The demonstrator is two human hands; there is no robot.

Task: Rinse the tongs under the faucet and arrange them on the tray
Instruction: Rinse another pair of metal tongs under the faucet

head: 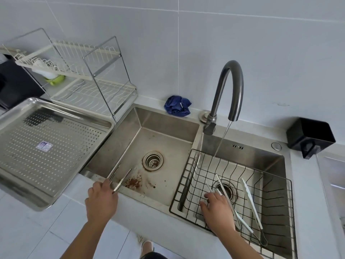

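Over the front edge of the left steel sink basin (160, 128), the left hand (101, 199) pinched slim silver metal tongs (121, 179) in curled fingers (107, 183), tips angled toward the drain. The right hand (216, 208) reached palm-down into the black wire basket (276, 212) below the running dark curved faucet (231, 81), fingers spread over white-tipped tongs (250, 200); whether they gripped was unclear. The perforated steel tray (56, 146) sat on the counter at left.
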